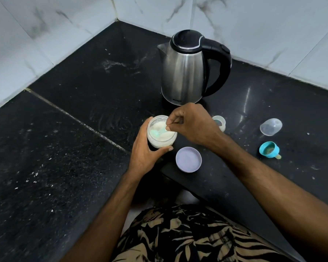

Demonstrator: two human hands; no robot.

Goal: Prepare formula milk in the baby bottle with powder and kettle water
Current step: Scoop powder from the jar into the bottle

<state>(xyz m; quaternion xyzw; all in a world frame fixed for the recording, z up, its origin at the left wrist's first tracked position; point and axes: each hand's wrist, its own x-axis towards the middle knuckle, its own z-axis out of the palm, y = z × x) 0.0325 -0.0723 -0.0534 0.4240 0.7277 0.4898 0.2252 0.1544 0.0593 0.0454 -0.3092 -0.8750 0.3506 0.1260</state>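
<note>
Seen from above, looking down at a black stone counter [64, 167] in a corner of white marbled wall tiles [263, 25].

Left hand [146, 148]: curled round the side of an open clear jar of white powder [161, 132], thumb along the near edge, fingers wrapped over the far side. Jar upright on the counter, held firmly.

Right hand [192, 123]: just right of the jar and partly over its mouth, fingers bunched, pinching the thin handle of a pale teal scoop [156, 132]. Scoop bowl down inside the jar, lying in the powder.

Directly behind the right hand, close to the knuckles: a steel electric kettle [186, 72], black lid closed, black handle turned right, spout pointing left.

Just beyond the right wrist, partly hidden by it: a small clear baby bottle [220, 122], open at the top, upright. Contents unclear.

Below both hands, near the left thumb and under the right forearm: a round lilac lid [188, 159] lying flat on the counter.

Well to the right of the right arm: a clear domed bottle cap [270, 127] on its side, and nearer, a teal screw ring with teat [269, 150], also on its side.

White specks and powdery smears scattered across the counter left of the left hand.

At the bottom, between the forearms: patterned black-and-tan clothing [187, 233].
</note>
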